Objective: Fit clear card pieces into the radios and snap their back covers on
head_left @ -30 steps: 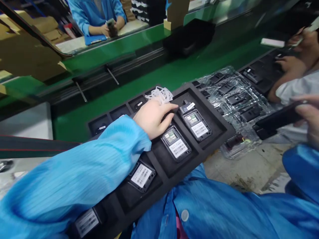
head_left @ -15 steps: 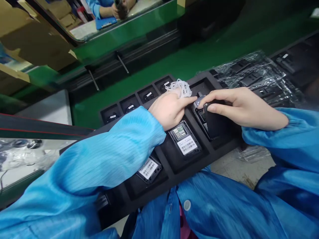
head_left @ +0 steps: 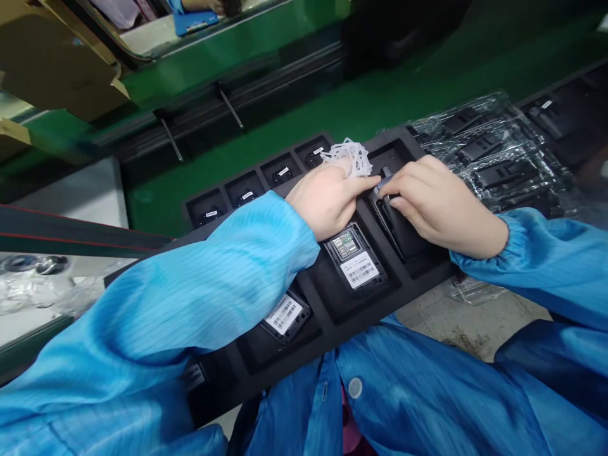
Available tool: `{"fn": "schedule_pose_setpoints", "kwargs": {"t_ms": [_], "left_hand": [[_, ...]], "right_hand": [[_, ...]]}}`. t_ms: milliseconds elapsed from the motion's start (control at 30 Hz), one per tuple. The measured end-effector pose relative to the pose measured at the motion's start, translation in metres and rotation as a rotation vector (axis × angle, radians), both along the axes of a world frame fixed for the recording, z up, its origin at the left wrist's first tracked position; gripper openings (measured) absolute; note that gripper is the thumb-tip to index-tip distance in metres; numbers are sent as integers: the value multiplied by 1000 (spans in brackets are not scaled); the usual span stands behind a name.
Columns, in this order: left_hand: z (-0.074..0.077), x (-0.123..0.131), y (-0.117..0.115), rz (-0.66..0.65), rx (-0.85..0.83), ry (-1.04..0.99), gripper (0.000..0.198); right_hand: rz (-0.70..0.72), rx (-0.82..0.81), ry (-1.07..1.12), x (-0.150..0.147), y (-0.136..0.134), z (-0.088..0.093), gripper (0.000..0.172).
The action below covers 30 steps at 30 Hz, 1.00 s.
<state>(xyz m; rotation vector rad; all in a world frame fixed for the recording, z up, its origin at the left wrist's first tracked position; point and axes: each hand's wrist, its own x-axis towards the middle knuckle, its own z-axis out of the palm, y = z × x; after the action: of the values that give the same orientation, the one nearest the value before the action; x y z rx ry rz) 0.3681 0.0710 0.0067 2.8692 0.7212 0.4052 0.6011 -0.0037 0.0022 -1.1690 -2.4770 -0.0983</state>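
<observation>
My left hand (head_left: 327, 196) is closed around a bundle of thin white cords (head_left: 349, 155), its index finger stretched to the top of a dark handheld device (head_left: 386, 212). My right hand (head_left: 430, 199) pinches the top edge of a black back cover (head_left: 411, 234), which lies tilted close over that device's back. The device rests in a compartment of a black foam tray (head_left: 327, 326). In the neighbouring compartment lies an open-backed device (head_left: 358, 263) with a white barcode label. Another labelled device (head_left: 285, 316) sits further left, partly under my left sleeve.
Small black parts (head_left: 280, 174) with white labels fill the tray's back row of pockets. Black covers in clear plastic packaging (head_left: 494, 152) lie at the right. Behind runs a green surface (head_left: 266, 120). A co-worker's hand and a blue clipboard (head_left: 194, 22) show at the top.
My right hand has lowered the black cover towards the device, so the gap between them is narrower. My left hand stays by the device's top with the cords. The view has shifted slightly.
</observation>
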Motion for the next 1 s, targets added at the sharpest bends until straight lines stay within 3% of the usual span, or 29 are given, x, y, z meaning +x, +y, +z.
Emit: {"fn": "schedule_pose_setpoints", "kwargs": {"t_ms": [300,367,467,567,700,800,867,900,1000], "left_hand": [[-1,0,-1,13,6,-41,52],[-1,0,-1,3,20,-41,52],[-1,0,-2,-44,48,-13,55],[2,1,-4,-76,68,40,57],[17,-5,-6,-5,75,55,52],[35,-21,-7,129,41,79,44],[42,-37,-9,206,26,114,41],[44,-45,-10,237,26,132,41],[38,-65,-14,279,31,152,42]], "right_hand": [[-144,153,-83,-7,-17,-5,19],[-189,123,-76,-8,-17,-7,30],[-246,58,-93,-12,-16,-11,61],[-280,-22,-104,-11,-16,-6,74],[-345,-15,80,24,-26,17,77],[-646,68,232,79,-44,22,60],[-913,-83,118,116,-59,6,47],[-1001,-247,10,132,-66,-8,44],[-1082,-470,-79,159,-84,-64,60]]}}
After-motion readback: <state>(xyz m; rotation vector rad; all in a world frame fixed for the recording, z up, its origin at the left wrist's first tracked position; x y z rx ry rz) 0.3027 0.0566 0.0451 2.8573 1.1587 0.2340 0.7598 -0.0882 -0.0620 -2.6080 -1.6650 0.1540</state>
